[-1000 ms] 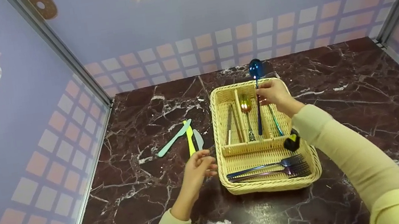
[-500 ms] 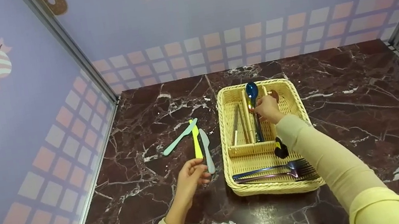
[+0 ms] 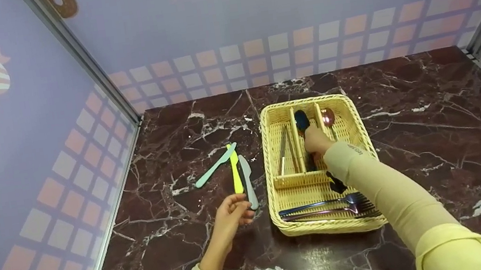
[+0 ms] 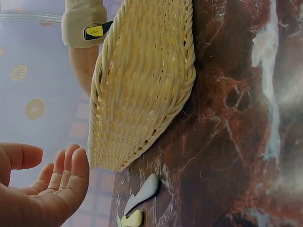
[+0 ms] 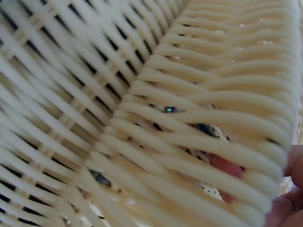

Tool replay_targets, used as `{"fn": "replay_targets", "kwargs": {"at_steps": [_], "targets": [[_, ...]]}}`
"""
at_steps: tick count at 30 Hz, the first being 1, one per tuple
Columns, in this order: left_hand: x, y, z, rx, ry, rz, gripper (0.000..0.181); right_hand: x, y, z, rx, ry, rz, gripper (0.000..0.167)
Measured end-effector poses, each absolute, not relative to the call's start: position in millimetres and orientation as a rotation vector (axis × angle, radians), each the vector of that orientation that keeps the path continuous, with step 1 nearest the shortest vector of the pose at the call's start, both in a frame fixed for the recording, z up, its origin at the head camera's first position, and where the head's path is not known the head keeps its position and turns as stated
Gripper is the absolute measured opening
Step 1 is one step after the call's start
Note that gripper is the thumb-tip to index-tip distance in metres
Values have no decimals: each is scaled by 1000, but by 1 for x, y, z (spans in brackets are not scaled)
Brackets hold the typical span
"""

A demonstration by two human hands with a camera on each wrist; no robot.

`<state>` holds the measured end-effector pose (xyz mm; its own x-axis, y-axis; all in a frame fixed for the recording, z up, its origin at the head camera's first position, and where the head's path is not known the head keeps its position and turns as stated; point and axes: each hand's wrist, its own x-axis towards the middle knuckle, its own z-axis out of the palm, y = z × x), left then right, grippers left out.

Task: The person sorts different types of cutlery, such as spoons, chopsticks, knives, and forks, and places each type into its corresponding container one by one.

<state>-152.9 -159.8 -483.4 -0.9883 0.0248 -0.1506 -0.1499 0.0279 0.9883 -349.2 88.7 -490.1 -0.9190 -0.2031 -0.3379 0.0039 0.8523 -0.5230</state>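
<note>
My right hand [image 3: 316, 140] reaches into the middle back compartment of the wicker basket [image 3: 268, 164]. It holds a shiny blue spoon [image 3: 301, 120], whose bowl points to the back; the hand hides most of its handle. In the right wrist view, woven strands partly cover the fingers [image 5: 226, 165]. My left hand [image 3: 232, 214] hovers left of the basket, its fingers loosely bent and holding nothing. Close to its fingertips lie a yellow knife [image 3: 236, 173] and a grey knife [image 3: 248, 185]. A mint-green knife [image 3: 216, 166] touches the yellow one.
A pinkish spoon [image 3: 328, 117] lies in the right back compartment. Two thin utensils [image 3: 282, 150] lie in the left one. Dark metallic forks [image 3: 316, 206] fill the front compartment. Patterned walls [image 3: 225, 24] enclose the marble surface [image 3: 179, 237] at the back and sides.
My right hand has brought the blue spoon left and down from above the basket into the middle compartment, over the gold spoon there. The left hand has barely moved.
</note>
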Motion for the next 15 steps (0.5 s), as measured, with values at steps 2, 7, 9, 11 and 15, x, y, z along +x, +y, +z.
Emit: {"fn": "replay_targets", "kwargs": {"at_steps": [2,7,9,11,15], "targets": [[-153,-160,-484,-129,2162,2100,33,-357,89,-506,-208,2637,-683,14],[-152,-159,-486,-121,2157,2099,33,-404,106,-587,-387,2716,-686,15],[-152,-158,-486,-117,2146,2104,32,-405,109,-586,-329,2634,-767,21],[-152,-158,-487,-116,2137,2110,32,-381,107,-544,-179,2504,-857,30],[-152,-159,-489,-130,2134,2107,33,-343,119,-470,-88,2380,-1174,34]]}}
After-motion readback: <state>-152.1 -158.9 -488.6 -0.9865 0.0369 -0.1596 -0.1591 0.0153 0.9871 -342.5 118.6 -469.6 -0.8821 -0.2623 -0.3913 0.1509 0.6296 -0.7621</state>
